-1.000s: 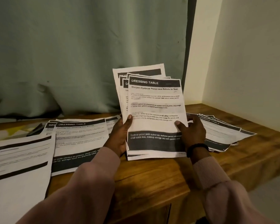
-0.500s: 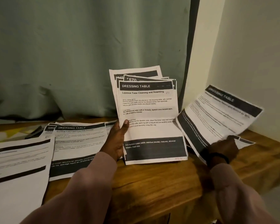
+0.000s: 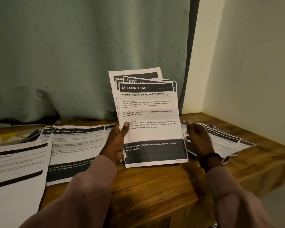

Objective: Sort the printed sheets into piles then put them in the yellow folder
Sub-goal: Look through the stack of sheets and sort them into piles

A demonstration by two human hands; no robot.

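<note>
Right hand (image 3: 198, 140) back without its sheet, fingers loose, left hand (image 3: 115, 142) gripping upright stack (image 3: 148, 119), right pile (image 3: 220, 140) grown

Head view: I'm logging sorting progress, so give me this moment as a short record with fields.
held stack: printed sheets, upright, fanned
top sheet: "Lipstick Tube Cleaning and Resetting"
left hand: grips the stack's left edge
right hand: beside the stack, fingers relaxed, blurred
right pile: flat on wooden table
left piles: flat, overlapping
yellow folder: not clearly identifiable

The wooden table (image 3: 155, 186) carries three piles of printed sheets (image 3: 76, 150), spread left, middle and right.
</note>
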